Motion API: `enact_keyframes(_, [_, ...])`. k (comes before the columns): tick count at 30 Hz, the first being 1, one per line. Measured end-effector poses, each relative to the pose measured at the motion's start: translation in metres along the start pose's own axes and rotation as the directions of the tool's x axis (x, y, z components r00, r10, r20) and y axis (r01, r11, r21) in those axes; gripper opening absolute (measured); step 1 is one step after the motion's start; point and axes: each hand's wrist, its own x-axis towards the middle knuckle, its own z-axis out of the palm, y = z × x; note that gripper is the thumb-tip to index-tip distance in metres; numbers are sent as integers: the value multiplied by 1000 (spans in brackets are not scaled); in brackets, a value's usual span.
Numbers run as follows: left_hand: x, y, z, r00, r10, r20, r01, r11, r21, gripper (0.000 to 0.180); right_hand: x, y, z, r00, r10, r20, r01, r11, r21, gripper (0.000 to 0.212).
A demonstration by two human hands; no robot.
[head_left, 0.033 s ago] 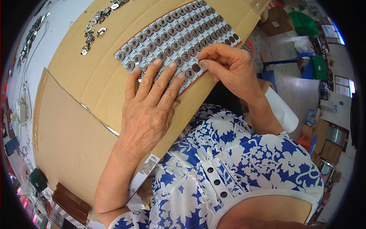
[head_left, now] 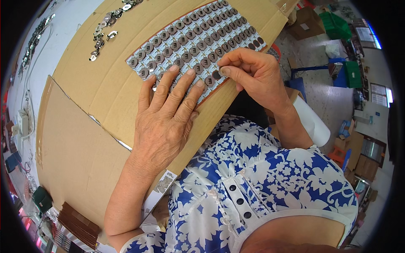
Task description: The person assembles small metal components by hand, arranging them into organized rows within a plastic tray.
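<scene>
A brown-edged sheet [head_left: 131,57] lies on the cardboard, carrying rows of round dark-grey metal pieces [head_left: 194,51] over a pale blue and white pattern. My left hand [head_left: 162,122] rests flat across its lower left part, fingers spread, hiding some pieces. At the sheet's near edge, my right hand [head_left: 257,76] is pinched, thumb against forefinger, beside a dark oval spot [head_left: 216,74]. Whatever is between those fingertips is too small to make out. A few similar dark spots [head_left: 256,43] show at the sheet's far right corner.
Loose metal pieces [head_left: 110,19] are strewn on the cardboard [head_left: 80,122] at the upper left. More small parts [head_left: 33,38] and a cable lie on the white table. Brown strips [head_left: 78,225] are stacked at the lower left. A white roll [head_left: 312,122] stands past my right arm.
</scene>
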Motion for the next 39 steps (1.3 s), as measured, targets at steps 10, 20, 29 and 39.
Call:
enact_keyframes(10, [-2,3,-1,997,-57,59,60,998,-38,66,-5,-1,15,977,-203,-68,188,965,-182,11])
enact_keyframes(20, [-1,7,-2,999,-30,11,31,999,-22,64,-8,1,16,958,-272,-95,233,925,-301,12])
enact_keyframes(29, [0,9,-8,1000,-6,25,7,1000,-20,64,-14,-3,13,901,-435,-10,384,806,-450,16])
enact_keyframes(39, [-10,13,-16,992,-34,-120,37,999,21,54,76,-23,-36,959,-195,-205,116,932,-343,15])
